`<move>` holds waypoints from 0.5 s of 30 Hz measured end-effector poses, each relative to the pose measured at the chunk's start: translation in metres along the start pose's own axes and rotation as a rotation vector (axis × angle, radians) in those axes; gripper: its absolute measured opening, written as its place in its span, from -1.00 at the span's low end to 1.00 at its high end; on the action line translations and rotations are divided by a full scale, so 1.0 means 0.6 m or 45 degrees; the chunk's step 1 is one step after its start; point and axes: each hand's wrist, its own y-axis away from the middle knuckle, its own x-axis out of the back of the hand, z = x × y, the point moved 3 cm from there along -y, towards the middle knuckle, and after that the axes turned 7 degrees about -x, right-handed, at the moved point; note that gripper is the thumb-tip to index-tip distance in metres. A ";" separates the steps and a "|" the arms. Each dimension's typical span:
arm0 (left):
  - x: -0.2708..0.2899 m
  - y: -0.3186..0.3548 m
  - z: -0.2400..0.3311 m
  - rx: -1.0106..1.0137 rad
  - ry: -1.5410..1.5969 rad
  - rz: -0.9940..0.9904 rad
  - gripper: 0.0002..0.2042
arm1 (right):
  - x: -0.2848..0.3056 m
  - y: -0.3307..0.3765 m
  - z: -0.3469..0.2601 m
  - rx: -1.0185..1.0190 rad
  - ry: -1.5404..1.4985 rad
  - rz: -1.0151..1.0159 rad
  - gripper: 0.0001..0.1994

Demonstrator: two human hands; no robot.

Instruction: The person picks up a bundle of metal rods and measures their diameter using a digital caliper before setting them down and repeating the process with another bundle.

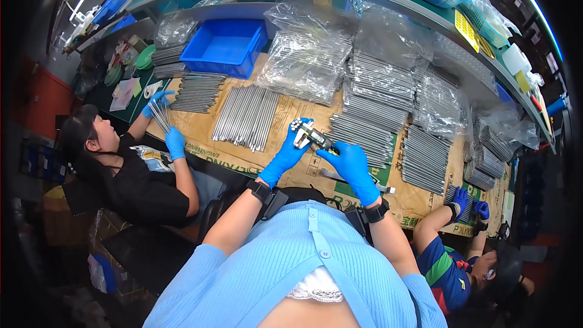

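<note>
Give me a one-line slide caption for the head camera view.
Blue-gloved left hand and right hand hold a digital caliper over a cardboard-covered bench stacked with metal rods.

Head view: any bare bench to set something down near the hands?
Bare brown paper between the loose rods and the stacked rods; another strip left of the left hand. Crowded right of the right hand: bagged rods packed edge to edge.

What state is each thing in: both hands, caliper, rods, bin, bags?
left hand: gloved, gripping caliper plus a bunch of rods
right hand: gloved, grip on caliper
caliper: held above table, jaw gap not readable
loose rods: lying in rows on table
blue bin: upright, looks empty
plastic bags: filled with rods
</note>
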 end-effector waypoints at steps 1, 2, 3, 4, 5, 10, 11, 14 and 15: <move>-0.001 0.000 0.000 -0.040 -0.060 -0.029 -0.41 | -0.002 0.002 -0.001 -0.002 0.003 0.002 -0.48; 0.000 0.001 -0.001 -0.041 -0.061 -0.031 -0.41 | -0.003 0.003 -0.001 -0.003 0.006 0.004 -0.50; 0.001 0.001 -0.001 -0.053 -0.094 -0.036 -0.41 | -0.003 0.004 -0.001 -0.004 0.005 0.006 -0.50; 0.002 0.001 -0.002 -0.065 -0.127 -0.041 -0.41 | -0.001 0.003 -0.002 -0.002 0.004 0.004 -0.49; 0.003 0.001 -0.001 -0.077 -0.160 -0.044 -0.41 | 0.001 0.003 -0.003 0.002 0.004 0.000 -0.49; -0.001 0.003 0.006 -0.117 -0.373 -0.088 -0.41 | 0.019 0.006 -0.014 0.041 0.073 -0.009 -0.46; -0.002 0.003 0.009 -0.098 -0.298 -0.074 -0.42 | 0.019 0.005 -0.012 0.041 0.076 -0.008 -0.46; -0.006 0.002 0.016 -0.062 -0.147 -0.043 -0.42 | 0.014 0.002 -0.002 0.034 0.102 -0.064 -0.43; -0.006 0.003 0.016 -0.073 -0.196 -0.058 -0.42 | 0.016 0.002 -0.005 0.039 0.104 -0.064 -0.43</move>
